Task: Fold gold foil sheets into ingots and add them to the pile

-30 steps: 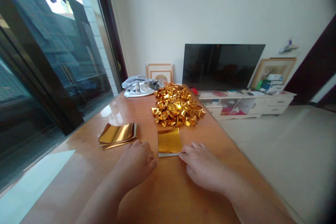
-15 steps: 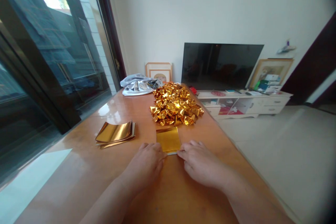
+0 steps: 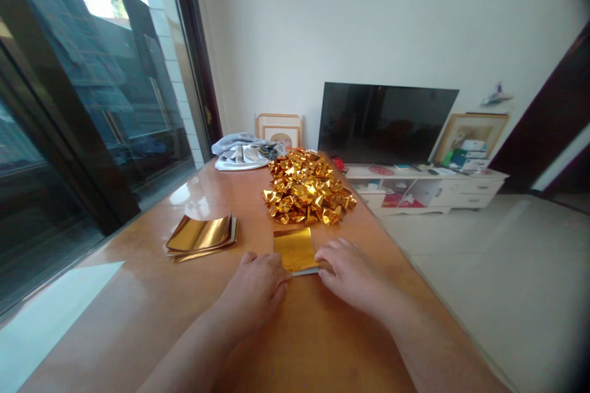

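Observation:
A sheet of gold foil paper point(image 3: 294, 250) lies flat on the wooden table in front of me, with a pale strip showing along its near edge. At its near left corner the fingers of my left hand point(image 3: 258, 282) are closed on the paper. My right hand point(image 3: 348, 273) has its fingers curled at the right edge, gripping the near right corner. Just beyond the sheet is a heap of folded gold foil pieces point(image 3: 308, 190). To the left lies a stack of gold foil sheets point(image 3: 200, 235), slightly curled at the edges.
The table point(image 3: 193, 313) is glossy wood. A pale sheet point(image 3: 59, 313) lies at its left edge, and a bundle of grey cloth point(image 3: 246, 152) sits at the far end. Beyond it stand a television point(image 3: 387, 124) and a low white cabinet point(image 3: 461, 192). Glass doors are on the left.
My right hand has shifted slightly up along the paper's right edge, and its fingers are more curled. More of the pale near strip shows. The view has tilted slightly upward.

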Tool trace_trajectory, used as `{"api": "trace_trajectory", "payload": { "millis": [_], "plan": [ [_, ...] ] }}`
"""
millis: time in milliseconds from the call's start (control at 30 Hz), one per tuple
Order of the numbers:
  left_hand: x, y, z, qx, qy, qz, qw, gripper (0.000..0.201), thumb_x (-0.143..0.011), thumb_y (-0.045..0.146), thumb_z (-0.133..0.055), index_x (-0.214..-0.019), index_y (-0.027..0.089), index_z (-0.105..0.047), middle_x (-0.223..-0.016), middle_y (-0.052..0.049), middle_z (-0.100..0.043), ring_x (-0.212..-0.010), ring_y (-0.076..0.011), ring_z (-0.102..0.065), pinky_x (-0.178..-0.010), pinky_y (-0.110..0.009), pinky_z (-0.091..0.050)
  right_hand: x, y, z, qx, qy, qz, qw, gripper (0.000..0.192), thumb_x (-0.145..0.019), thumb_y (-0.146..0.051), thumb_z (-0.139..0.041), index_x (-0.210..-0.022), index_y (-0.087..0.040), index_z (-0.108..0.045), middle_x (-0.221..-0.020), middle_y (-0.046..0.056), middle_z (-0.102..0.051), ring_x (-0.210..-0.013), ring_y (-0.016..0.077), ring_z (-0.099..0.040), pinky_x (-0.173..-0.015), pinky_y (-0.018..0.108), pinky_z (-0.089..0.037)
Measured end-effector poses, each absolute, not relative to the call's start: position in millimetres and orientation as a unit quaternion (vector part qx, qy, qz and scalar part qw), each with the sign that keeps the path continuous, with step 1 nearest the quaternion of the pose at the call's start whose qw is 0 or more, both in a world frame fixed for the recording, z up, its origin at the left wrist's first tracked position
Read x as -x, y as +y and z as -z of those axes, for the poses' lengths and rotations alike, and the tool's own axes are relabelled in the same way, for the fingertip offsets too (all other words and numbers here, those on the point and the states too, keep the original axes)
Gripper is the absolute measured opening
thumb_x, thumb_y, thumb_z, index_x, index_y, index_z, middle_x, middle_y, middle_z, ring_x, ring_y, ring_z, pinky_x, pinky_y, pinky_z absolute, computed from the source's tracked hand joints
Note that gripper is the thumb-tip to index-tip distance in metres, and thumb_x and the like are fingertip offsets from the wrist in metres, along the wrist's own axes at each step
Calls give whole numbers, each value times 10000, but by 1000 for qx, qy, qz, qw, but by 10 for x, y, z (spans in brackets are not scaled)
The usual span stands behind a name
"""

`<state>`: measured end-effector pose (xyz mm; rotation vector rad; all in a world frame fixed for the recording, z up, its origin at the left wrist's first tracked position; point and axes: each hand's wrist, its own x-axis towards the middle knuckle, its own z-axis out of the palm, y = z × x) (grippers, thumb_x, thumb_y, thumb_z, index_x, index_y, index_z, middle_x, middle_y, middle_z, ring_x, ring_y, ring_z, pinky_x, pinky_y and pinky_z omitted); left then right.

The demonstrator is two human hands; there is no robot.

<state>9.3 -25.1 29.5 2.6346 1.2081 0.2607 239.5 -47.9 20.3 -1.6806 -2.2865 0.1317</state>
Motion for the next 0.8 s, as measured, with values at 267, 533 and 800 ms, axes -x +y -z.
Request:
{"api": "trace_trajectory", "payload": {
  "millis": [267, 533, 800],
  "plan": [
    [-107, -197, -218, -911, 394, -107, 65, 286, -942, 239, -429, -808, 210, -680, -894, -70, -646, -832, -213, -591, -769, -342, -344, -2402, -397, -112, 565, -814, -52, 128, 165, -937, -264, -556, -896, -218, -709, -921, 42, -649, -958, 196, -543, -842, 306, -363],
    [-135, -194, -176, -905, 408, -112, 45, 188, -895, 297, -541, -995, 235, -688, -970, -73, -666, -900, -253, -604, -805, -377, -332, -2393, -351, -77, 562, -816, -24, 130, 244, -995, -258, -461, -865, -183, -654, -903, 54, -638, -905, 188, -534, -793, 299, -372],
    [-187, -191, -221, -890, 434, -132, 47, 227, -940, 271, -478, -882, 218, -691, -900, -80, -663, -875, -241, -598, -786, -369, -330, -2335, -351, -107, 541, -816, -14, 205, 229, -999, -240, -436, -862, -189, -612, -914, 53, -618, -890, 195, -515, -779, 314, -390]
  ]
}}
